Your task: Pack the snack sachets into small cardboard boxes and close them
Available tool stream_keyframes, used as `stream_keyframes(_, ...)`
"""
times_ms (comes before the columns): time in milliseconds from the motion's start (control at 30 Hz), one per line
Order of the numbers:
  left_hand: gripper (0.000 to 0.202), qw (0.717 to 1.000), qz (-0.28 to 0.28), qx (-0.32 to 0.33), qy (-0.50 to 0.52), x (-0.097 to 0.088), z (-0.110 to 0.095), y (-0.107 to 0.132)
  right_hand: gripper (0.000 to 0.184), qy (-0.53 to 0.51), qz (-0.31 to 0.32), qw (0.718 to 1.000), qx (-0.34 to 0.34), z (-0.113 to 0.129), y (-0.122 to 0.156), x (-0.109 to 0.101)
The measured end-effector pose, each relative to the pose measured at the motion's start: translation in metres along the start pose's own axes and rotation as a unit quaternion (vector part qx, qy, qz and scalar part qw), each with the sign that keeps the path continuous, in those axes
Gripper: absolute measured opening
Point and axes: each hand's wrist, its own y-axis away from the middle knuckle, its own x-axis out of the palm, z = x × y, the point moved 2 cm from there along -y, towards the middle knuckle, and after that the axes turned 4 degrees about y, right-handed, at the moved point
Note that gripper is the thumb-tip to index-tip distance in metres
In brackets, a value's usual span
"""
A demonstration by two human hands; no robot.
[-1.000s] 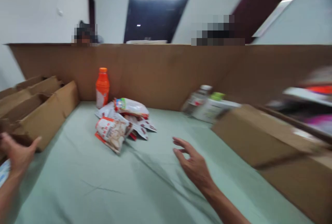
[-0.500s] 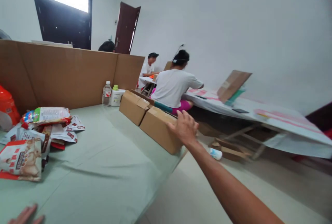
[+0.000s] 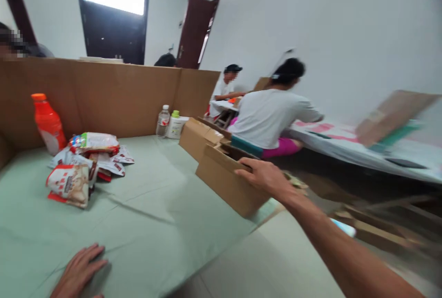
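My right hand (image 3: 265,176) holds the nearer cardboard box (image 3: 229,185) by its top edge, fingers bent over the rim. This box stands at the right edge of the table, its dark opening partly showing. Just behind it is a second cardboard box (image 3: 197,137), with a strip of clear tape on top. My left hand (image 3: 81,268) lies on the green tablecloth (image 3: 145,238) near the front, fingers stretched out, nothing in it. Ahead of it lies a pile of snack packets, with a red and white packet (image 3: 71,185) nearest.
An orange bottle (image 3: 48,123), a clear water bottle (image 3: 163,122) and a white bottle with a green cap (image 3: 175,125) stand before a cardboard screen (image 3: 127,88). A seated person (image 3: 265,113) works at another table (image 3: 321,141). An open carton (image 3: 376,229) lies on the floor at right.
The view has swung left, bringing my left hand further in. The nearer box has shifted and turned slightly under my right hand, so its opening now shows.
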Motion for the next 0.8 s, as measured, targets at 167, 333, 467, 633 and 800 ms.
stream_keyframes(167, 0.077, 0.987, 0.026, -0.126, 0.092, -0.038, -0.055, -0.010, 0.019, -0.114, 0.036, 0.962, -0.245, 0.094, 0.061, -0.020)
stream_keyframes(333, 0.122, 0.972, -0.023, -0.158, 0.173, -0.068, -0.086, -0.007, 0.027, -0.174, 0.090, 0.856, -0.478, 0.200, 0.142, -0.054)
stream_keyframes(467, 0.134, 0.952, -0.018, -0.207, 0.226, -0.082, -0.093, 0.005, 0.023, -0.241, 0.230, 0.773, -0.541, 0.233, 0.159, -0.069)
stream_keyframes(633, 0.138, 0.944, -0.022, -0.211, 0.254, -0.081, -0.084, 0.013, 0.032, -0.227, 0.260, 0.798, -0.494, 0.240, 0.133, -0.055)
stream_keyframes(800, 0.135, 0.949, -0.026, -0.185, 0.253, -0.075, -0.075, 0.013, 0.052, -0.152, 0.296, 0.785, -0.522, 0.253, 0.130, -0.046)
